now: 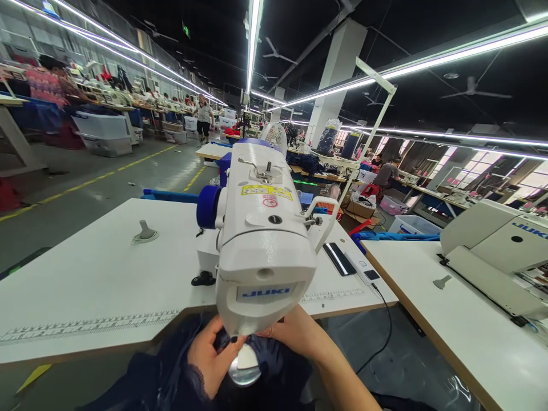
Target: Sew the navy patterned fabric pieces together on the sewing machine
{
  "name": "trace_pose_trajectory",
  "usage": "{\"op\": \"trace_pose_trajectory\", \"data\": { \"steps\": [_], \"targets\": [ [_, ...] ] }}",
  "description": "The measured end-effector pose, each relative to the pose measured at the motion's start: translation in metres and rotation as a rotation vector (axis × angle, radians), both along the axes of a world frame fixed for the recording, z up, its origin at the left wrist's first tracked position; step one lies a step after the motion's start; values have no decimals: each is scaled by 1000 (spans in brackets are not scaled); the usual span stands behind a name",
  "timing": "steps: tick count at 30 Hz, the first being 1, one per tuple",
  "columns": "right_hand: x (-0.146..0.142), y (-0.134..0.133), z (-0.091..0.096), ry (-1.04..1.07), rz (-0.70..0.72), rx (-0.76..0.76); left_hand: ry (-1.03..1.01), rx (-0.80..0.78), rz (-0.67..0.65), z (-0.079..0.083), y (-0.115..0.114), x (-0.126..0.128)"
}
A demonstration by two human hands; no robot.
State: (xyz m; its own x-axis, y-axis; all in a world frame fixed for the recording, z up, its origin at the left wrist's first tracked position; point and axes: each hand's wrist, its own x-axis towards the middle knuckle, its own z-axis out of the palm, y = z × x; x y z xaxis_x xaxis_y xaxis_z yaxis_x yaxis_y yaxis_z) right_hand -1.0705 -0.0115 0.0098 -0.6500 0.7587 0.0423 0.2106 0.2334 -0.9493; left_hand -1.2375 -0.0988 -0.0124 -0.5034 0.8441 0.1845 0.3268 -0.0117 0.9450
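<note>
A white JUKI sewing machine (265,257) stands straight ahead, its head above my hands. Dark navy fabric (171,357) with a lace edge lies around the machine's narrow end, beside a shiny round metal part (245,374). On the left of that end, my left hand (209,354) is closed on the fabric, thumb stretched toward the spot under the head. My right hand (295,331) reaches in from the right, with its fingers bent at the cloth. The machine head hides part of those fingers and the needle area.
White tabletop (98,257) with a printed ruler spreads left. A dark phone (339,258) and a white power bank (367,273) with a cable lie right. Another JUKI machine (496,257) occupies the neighbouring table. Behind are plastic bins (103,134), a walking person (204,117) and seated workers.
</note>
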Motion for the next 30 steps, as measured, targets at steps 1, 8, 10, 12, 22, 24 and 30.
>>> {"op": "trace_pose_trajectory", "data": {
  "steps": [1, 8, 10, 12, 22, 24, 30],
  "targets": [
    [0, 1, -2, 13, 9, -19, -4, -1, -8, -1, 0, 0],
    [3, -6, -22, 224, 7, -96, -69, 10, -107, -10, 3, -12],
    [5, -9, -25, 244, -23, -77, -97, 17, -129, -15, 4, -15],
    [6, -11, -26, 241, -48, -49, -119, 23, -145, -19, 5, -17],
    [3, -9, -36, 284, -61, -56, -149, 12, -139, -23, 5, -17],
    [4, -9, -36, 279, -67, -64, -151, 13, -134, -24, 5, -17],
    [7, -11, -34, 260, -61, -101, -155, 15, -121, -26, 7, -16]
  ]
}}
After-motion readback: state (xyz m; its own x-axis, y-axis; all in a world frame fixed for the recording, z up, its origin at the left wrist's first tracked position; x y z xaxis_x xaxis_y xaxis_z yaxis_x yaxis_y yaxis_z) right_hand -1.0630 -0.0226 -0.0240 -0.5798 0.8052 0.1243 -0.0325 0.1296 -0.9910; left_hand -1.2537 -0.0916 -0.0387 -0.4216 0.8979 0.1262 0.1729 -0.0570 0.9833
